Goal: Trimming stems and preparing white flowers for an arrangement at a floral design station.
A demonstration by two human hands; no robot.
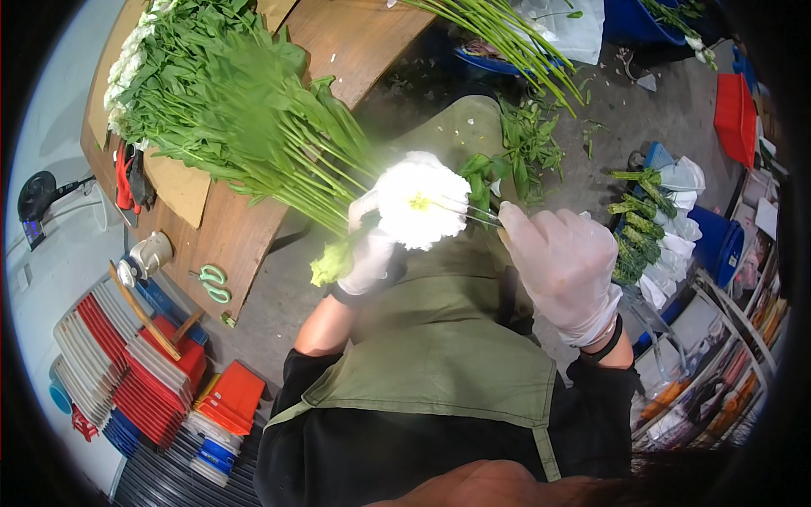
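A large ruffled white flower (421, 225) with a yellow centre faces up in front of my apron. Behind its head my gloved left hand (369, 253) is closed, and a pale green bud (332, 263) pokes out beside that hand. My gloved right hand (554, 260) grips thin metal tweezers (485, 217), whose tips reach the flower's centre. To the left, a thick bunch of green leafy stems with white blooms (215, 108) lies across the wooden table (237, 218). My left fingers are partly hidden by the petals.
Green-handled scissors (214, 284) and red-handled shears (123, 177) lie on the table. Long cut stems (507, 38) jut out above a blue tub (488, 62). Leaf trimmings (532, 146) hang near my leg. Wrapped green bunches (640, 228) stand at right; stacked red and white crates (127, 355) are lower left.
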